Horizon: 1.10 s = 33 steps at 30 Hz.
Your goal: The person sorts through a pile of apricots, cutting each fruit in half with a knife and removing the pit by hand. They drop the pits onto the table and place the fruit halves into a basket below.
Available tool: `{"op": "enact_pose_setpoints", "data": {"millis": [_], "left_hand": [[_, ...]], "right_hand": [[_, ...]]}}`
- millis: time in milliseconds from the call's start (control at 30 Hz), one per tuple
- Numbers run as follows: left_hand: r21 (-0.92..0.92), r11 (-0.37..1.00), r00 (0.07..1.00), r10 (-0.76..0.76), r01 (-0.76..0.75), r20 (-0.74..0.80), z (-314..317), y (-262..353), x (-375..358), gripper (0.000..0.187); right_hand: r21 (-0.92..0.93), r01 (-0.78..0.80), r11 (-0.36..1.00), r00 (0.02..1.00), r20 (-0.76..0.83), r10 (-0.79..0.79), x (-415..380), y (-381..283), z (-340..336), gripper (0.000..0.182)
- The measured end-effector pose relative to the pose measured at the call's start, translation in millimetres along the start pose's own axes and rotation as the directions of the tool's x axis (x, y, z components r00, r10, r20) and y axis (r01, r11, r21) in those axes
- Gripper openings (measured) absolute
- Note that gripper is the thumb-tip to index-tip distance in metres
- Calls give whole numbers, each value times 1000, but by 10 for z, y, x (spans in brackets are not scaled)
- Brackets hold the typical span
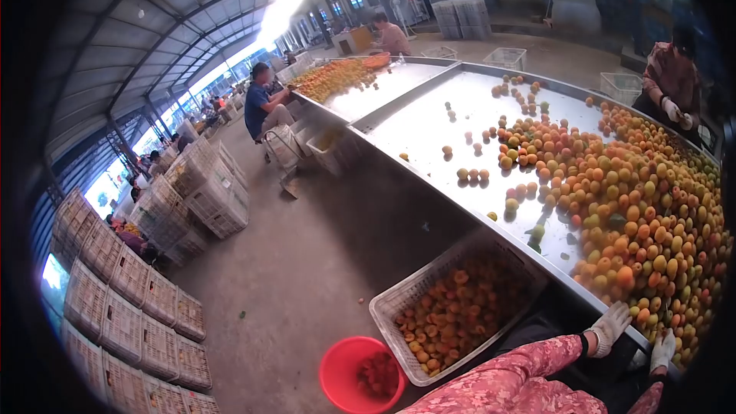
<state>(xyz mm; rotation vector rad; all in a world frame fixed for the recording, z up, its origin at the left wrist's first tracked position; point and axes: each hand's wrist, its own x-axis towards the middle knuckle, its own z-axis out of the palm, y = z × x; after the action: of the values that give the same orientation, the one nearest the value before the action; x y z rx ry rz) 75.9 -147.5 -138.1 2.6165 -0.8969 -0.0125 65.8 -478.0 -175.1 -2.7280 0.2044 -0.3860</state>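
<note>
Where hands (636,337) rest, apricots (652,238) lie just beyond.

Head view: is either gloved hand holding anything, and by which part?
Cannot be told. The left hand rests at the sorting table's edge; the right hand touches the apricots there, any grasp too small to see.

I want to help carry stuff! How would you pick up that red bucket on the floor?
Probably by the rim of the red bucket, hands on opposite sides, coming from above: it stands upright with its round mouth open, and no handle shows. The white crate crowds its right side, so the floor side is freer.
</note>
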Motion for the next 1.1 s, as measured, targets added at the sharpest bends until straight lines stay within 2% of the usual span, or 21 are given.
{"op": "enact_pose_setpoints", "data": {"millis": [67,200,267,300,367,400,433,500,533,600,633,700,867,900,933,967,1000,1033,1067,1100], "left_hand": [[66,998,1000,3,-4,18,-281,70,-165,54],[88,996,994,-1,11,-109,144,-10,-36,56],[34,999,998,14,-12,-58,58,-20,-75,92],[44,999,998,11,-8,-63,-1,-20,-94,92],[44,999,999,31,-32,45,-102,-7,-99,95],[339,938,995,95,-75,-40,390,-138,45,98],[342,936,994,99,-81,-36,468,-177,65,98],[74,997,993,30,-22,-110,556,-178,80,101],[30,999,1000,-13,12,13,241,-101,-28,100],[39,999,999,-6,4,44,-82,-13,-142,98],[53,999,998,3,-7,69,-135,-1,-161,97],[48,999,999,18,-20,51,-149,18,-187,96],[45,999,999,26,-27,22,-162,41,-184,95],[54,998,999,35,-33,-24,-157,17,-195,91],[53,997,997,52,-49,-64,-134,27,-201,86],[5,999,993,53,-53,-101,-249,26,-250,72],[-50,999,1000,5,-5,15,-575,100,-282,60],[10,999,992,49,-48,-116,-487,70,-319,59],[134,985,963,140,-111,-229,-520,42,-390,61],[39,995,974,97,-91,-206,-579,62,-381,66]], "right_hand": [[26,50,998,998,-31,-49,5,-15,28,20],[-54,45,998,999,19,-44,50,2,37,19],[-84,70,994,997,-22,-72,41,35,97,20],[-75,77,994,997,-27,-79,56,52,128,20],[-33,97,995,994,-41,-99,41,73,158,21],[-74,54,996,998,41,-52,43,41,110,22],[-71,49,996,998,38,-46,36,12,78,22],[-75,90,993,995,53,-86,4,10,76,23],[-75,87,993,995,58,-82,-6,82,162,23],[-128,189,974,960,-184,-210,-9,213,327,21],[-126,190,974,960,-184,-211,-6,190,269,21],[-94,33,995,989,148,-18,-68,-326,-183,26],[-94,47,994,982,185,-29,-59,-341,-249,34],[-98,53,994,977,209,-31,-59,-288,-238,38],[-101,87,991,991,111,-75,9,154,94,41],[-29,39,999,963,267,-30,8,-192,-248,44],[202,59,978,984,151,-91,16,-492,-365,41],[343,59,937,990,102,-100,-71,-695,-586,47],[492,116,863,991,5,-136,-93,-979,-799,37],[302,88,949,996,-9,-89,-75,-1201,-963,44]]}}
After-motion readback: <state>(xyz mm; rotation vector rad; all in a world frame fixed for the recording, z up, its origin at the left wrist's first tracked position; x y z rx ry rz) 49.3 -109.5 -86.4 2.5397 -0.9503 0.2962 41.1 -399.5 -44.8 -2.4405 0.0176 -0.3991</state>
